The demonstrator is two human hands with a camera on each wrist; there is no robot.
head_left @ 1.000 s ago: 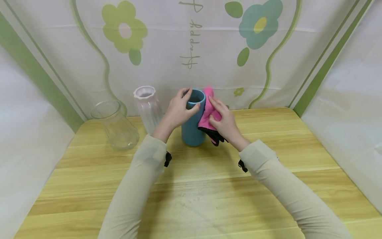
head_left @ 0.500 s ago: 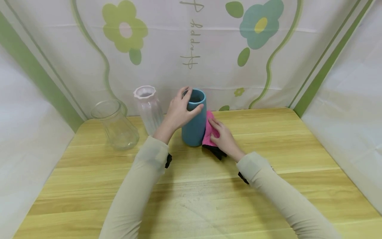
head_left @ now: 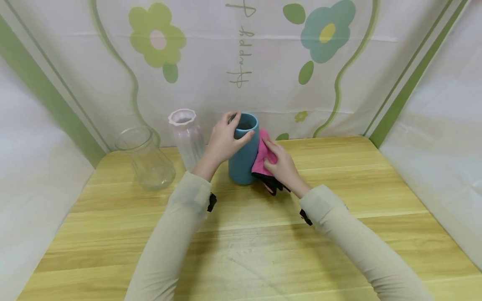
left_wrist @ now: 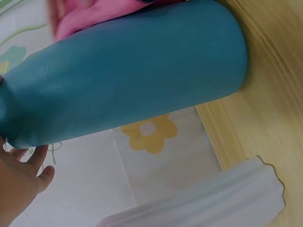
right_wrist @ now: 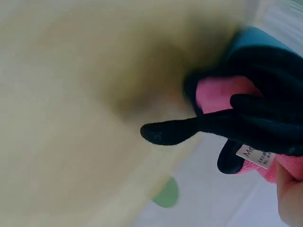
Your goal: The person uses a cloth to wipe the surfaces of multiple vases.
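A tall blue vase (head_left: 241,161) stands upright near the back of the wooden table. My left hand (head_left: 224,140) grips its rim from the left, thumb across the front and fingers at the far side. With my right hand (head_left: 281,165) I hold a pink cloth (head_left: 263,156) with black edging against the vase's right side. In the right wrist view the black edging (right_wrist: 170,131) hangs loose and a white label (right_wrist: 255,156) shows. The left wrist view shows the blue vase (left_wrist: 132,71) large, the pink cloth (left_wrist: 104,16) lying along it.
Left of the blue vase stands a pinkish-white vase (head_left: 188,140) with a scalloped rim. Farther left is a clear glass vase (head_left: 152,165). A white curtain (head_left: 211,54) printed with flowers hangs behind the wooden table (head_left: 256,251).
My right hand and the cloth slid down the blue vase's side, then part of the way back up. My left hand stays at the rim, and the vase has not visibly moved.
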